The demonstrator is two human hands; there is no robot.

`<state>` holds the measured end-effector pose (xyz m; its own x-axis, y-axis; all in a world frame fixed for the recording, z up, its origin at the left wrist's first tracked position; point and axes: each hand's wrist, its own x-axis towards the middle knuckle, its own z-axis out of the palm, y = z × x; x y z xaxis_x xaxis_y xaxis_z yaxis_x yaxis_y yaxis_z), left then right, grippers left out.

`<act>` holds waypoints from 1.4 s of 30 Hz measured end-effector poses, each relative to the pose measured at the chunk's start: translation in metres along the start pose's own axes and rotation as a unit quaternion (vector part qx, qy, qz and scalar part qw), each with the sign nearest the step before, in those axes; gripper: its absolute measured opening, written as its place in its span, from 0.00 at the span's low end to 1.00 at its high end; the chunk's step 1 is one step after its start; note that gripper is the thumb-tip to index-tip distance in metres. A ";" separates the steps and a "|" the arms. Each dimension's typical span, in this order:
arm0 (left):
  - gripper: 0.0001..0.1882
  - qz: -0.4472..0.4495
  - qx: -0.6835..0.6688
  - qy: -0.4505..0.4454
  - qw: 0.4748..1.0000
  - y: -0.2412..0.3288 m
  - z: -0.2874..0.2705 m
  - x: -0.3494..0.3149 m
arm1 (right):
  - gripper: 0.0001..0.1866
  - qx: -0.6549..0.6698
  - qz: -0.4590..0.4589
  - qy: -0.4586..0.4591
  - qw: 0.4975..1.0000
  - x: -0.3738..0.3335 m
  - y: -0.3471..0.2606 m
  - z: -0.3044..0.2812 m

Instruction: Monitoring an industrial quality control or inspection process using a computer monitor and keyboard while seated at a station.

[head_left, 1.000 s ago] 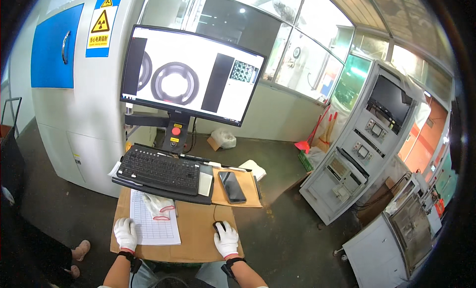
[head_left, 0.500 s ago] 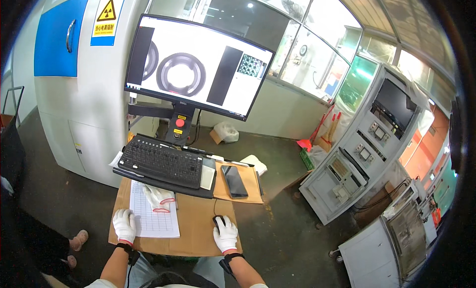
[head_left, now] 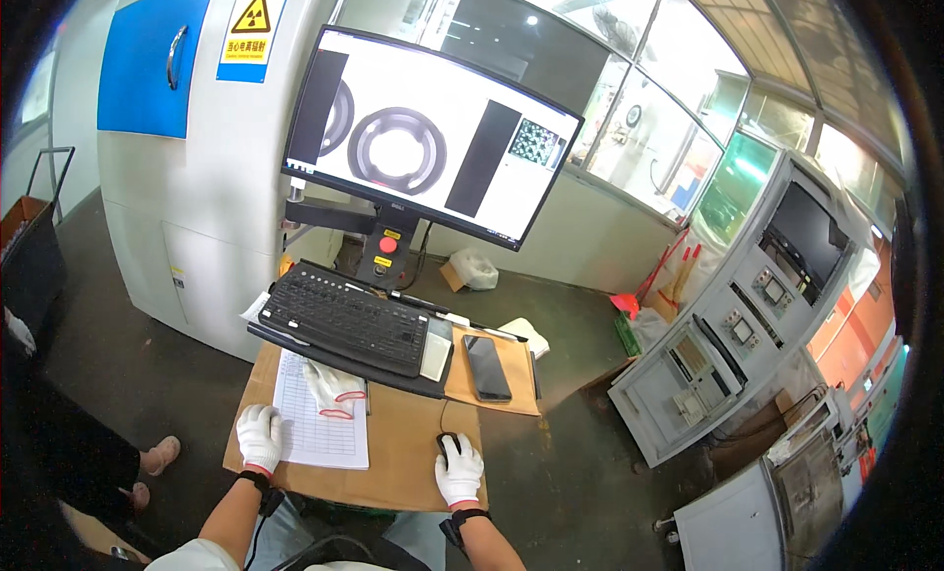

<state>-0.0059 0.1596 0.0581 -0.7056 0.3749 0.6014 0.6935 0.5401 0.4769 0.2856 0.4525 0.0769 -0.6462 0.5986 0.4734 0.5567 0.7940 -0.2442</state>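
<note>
- The mouse (head_left: 448,439) lies on the brown desktop (head_left: 403,458), on the near side of the keyboard and past its right end; it is grasped from above by the gloved right hand (head_left: 459,473), with the fingers laid forward over it
- The mouse is best guided by small, light wrist movements, since fingertip feel is probably dulled by the glove
- The left hand (head_left: 260,437) is set palm down near the left end of the keyboard, on its near side; no object is seen in it, but its fingertips are hidden, so whether they are clenched or released cannot be told
- The ruled sheet (head_left: 320,438), between the hands and the keyboard, is best kept flat and clear of the mouse; the spare gloves (head_left: 334,388) rest on its far part
- The mouse cable (head_left: 443,412) is best left slack toward the keyboard (head_left: 344,320)
- The phone (head_left: 486,367), right of the keyboard, is best left untouched
- The red button (head_left: 387,245), behind the keyboard, is best avoided by sleeves
- The grey ring shapes on the monitor (head_left: 472,89), beyond and above the keyboard, are best watched squarely
</note>
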 end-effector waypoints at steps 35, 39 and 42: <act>0.08 0.009 -0.003 0.005 1.000 -0.006 0.005 -0.002 | 0.31 -0.015 0.017 -0.007 1.000 -0.002 0.000 0.001; 0.09 0.013 -0.003 0.005 1.000 -0.010 0.008 -0.002 | 0.30 -0.024 0.013 -0.008 1.000 -0.002 0.001 0.003; 0.09 0.017 -0.003 0.005 1.000 -0.011 0.008 -0.003 | 0.29 -0.028 0.006 -0.002 1.000 -0.002 0.001 0.003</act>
<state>-0.0128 0.1588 0.0459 -0.6803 0.3846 0.6239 0.7176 0.5230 0.4600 0.2858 0.4529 0.0730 -0.6410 0.6089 0.4673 0.5931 0.7794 -0.2020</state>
